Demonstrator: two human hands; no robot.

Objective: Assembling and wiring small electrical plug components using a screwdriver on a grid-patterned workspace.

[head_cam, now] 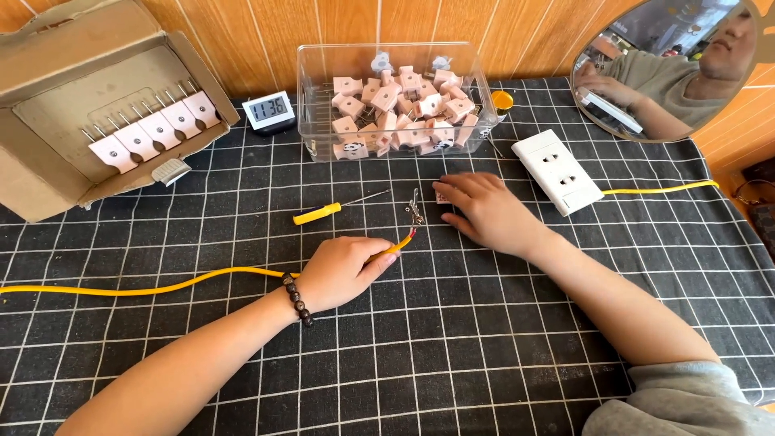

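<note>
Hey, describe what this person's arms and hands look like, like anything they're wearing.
Both forearms are bare. The left hand has a bracelet of dark round beads at the wrist. The right hand wears nothing; a grey sleeve is pushed up near that elbow.

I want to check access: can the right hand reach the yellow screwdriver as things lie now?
Probably yes: the right hand rests flat beside the metal prongs, and the yellow screwdriver lies uncovered just beyond them.

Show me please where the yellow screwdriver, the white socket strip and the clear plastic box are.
yellow screwdriver (317, 214), head view, on its yellow handle.
white socket strip (557, 171), head view, on its top face between the outlets.
clear plastic box (323, 89), head view, on its left wall.
</note>
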